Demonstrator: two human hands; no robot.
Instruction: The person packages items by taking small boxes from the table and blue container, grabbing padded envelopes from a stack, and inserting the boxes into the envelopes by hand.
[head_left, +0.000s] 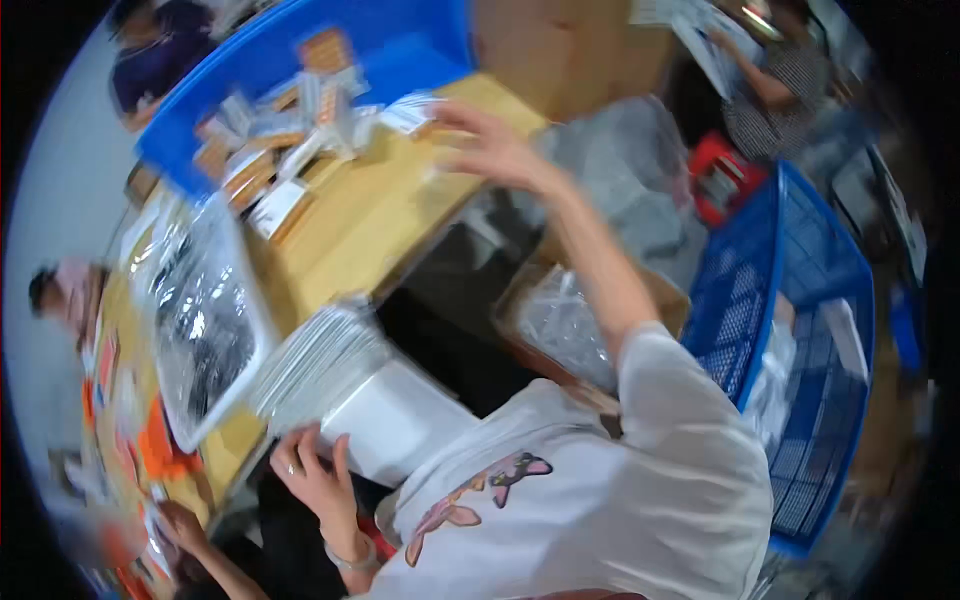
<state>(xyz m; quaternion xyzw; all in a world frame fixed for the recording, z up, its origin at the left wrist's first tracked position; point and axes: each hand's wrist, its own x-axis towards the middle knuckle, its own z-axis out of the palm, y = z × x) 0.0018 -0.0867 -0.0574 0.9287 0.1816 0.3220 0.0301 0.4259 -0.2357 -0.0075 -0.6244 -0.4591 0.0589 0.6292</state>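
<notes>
My right hand (490,150) reaches over the wooden table (400,220), its fingers apart and blurred by motion. Nearest to it lies a white and orange packet (410,115), and no packet shows in its grasp. Fingers spread, my left hand (315,475) rests against the edge of a stack of thin white flat pieces (325,350). A plain white surface (395,420) forms the near side of that stack, close to my body. Several small white and orange boxes (325,115) are heaped at the mouth of a blue bin (400,40).
A white tray (270,330) holds clear plastic bags. Right of me are a carton (510,310) of clear plastic, a blue mesh basket (735,280) and a red object (725,180). Other people sit around, one person's hand (180,525) at lower left.
</notes>
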